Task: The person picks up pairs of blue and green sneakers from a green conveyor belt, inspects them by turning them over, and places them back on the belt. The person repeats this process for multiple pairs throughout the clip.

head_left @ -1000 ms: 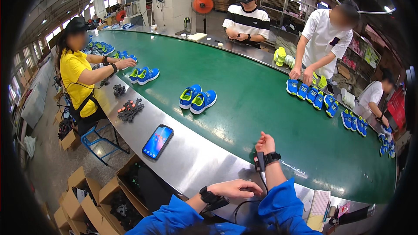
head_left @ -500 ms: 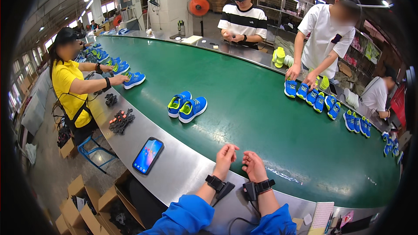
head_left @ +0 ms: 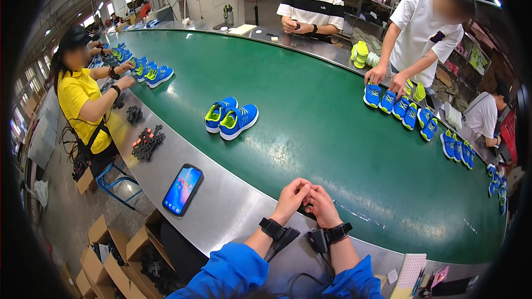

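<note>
In the head view, the left hand (head_left: 290, 204) and right hand (head_left: 323, 208) meet above the near edge of the green belt (head_left: 310, 111), fingers curled, tips touching; whether they pinch anything cannot be told. Ahead to the left, a pair of blue shoes (head_left: 239, 121) stands nearer that edge than the far one. A phone (head_left: 183, 190) lies near the metal bench's (head_left: 238, 216) outer edge.

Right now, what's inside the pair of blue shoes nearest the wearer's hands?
The blue shoes show yellow-green lining at their openings; the toe ends are covered, so anything deeper in cannot be seen.
</note>
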A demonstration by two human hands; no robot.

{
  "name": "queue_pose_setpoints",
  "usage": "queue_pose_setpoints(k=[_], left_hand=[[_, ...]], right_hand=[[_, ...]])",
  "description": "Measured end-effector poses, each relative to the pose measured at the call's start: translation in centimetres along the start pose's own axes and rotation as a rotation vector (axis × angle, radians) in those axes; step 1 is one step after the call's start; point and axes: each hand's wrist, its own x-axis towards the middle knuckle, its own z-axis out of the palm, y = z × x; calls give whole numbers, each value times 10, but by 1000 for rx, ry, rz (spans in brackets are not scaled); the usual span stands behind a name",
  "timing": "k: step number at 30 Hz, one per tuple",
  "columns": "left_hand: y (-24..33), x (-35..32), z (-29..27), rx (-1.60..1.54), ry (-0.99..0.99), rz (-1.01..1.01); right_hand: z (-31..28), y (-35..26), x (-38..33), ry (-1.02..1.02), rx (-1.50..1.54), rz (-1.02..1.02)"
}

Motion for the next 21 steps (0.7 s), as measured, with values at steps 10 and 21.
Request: queue_pose_setpoints(k=[10, 21], left_hand=[[-5, 4, -6, 48, 28, 21], [-3, 2, -5, 121, 58, 44]], right_hand=[[5, -1, 1, -49, -122, -50], [9, -4, -3, -56, -175, -57]])
